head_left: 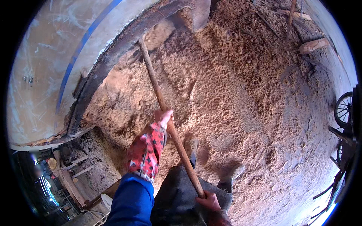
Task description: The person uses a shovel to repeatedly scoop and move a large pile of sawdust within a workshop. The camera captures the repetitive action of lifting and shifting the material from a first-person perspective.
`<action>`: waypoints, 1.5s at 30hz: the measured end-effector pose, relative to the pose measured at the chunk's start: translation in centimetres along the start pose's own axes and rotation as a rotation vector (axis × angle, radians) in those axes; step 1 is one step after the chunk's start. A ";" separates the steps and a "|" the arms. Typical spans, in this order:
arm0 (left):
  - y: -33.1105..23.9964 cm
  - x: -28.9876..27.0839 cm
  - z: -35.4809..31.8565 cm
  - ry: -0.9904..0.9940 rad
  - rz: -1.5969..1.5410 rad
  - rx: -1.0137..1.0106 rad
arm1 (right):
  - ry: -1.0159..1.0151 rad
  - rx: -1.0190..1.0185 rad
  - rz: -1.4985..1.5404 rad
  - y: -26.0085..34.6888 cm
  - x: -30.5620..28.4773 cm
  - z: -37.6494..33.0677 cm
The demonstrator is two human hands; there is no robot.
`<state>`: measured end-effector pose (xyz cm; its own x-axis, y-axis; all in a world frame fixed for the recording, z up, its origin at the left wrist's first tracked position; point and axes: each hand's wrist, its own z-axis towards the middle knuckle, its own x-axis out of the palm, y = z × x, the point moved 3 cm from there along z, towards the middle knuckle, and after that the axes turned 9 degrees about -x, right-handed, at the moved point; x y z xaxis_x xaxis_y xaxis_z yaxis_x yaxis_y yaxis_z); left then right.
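Observation:
A long wooden handle (pixel 158 90) runs from the lower middle up to the far edge of a sawdust pile (pixel 233 98). My left hand (pixel 163 117), in a red patterned sleeve under a blue one, grips the handle midway. Lower down, my right hand (pixel 208 200) is closed around the handle's near end. The tool's head is buried in the sawdust near a dark curved beam (pixel 113 56) and cannot be seen. My two dusty shoes (pixel 230 175) stand in the sawdust below the handle.
A pale wall with a blue stripe (pixel 56 56) rises at the left behind the dark beam. Wooden offcuts (pixel 313 45) lie at the upper right. A wheeled cart (pixel 345 113) stands at the right edge. Timber pieces (pixel 71 177) lie lower left.

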<state>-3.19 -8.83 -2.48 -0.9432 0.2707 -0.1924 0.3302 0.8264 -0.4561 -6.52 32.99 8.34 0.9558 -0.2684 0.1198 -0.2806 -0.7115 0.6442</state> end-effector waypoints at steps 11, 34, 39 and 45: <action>21.2 6.7 -13.4 -0.061 -0.155 -0.268 | -0.101 0.149 -0.317 -13.2 -8.0 -19.6; 30.0 31.1 -36.1 0.662 -0.928 -0.855 | -0.354 0.532 -1.452 5.1 -35.7 -46.9; 24.7 32.2 -33.5 0.759 -1.019 -0.780 | -0.413 0.527 -1.576 14.3 -39.0 -43.8; 13.1 15.5 -12.7 0.486 -0.964 -0.314 | -0.054 0.272 -1.640 15.2 -26.9 -15.0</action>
<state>-13.89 12.48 -0.46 -0.7363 -0.4414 0.5128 -0.5032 0.8639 0.0210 -35.20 39.16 26.19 0.2293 0.8132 -0.5348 0.9412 -0.3253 -0.0911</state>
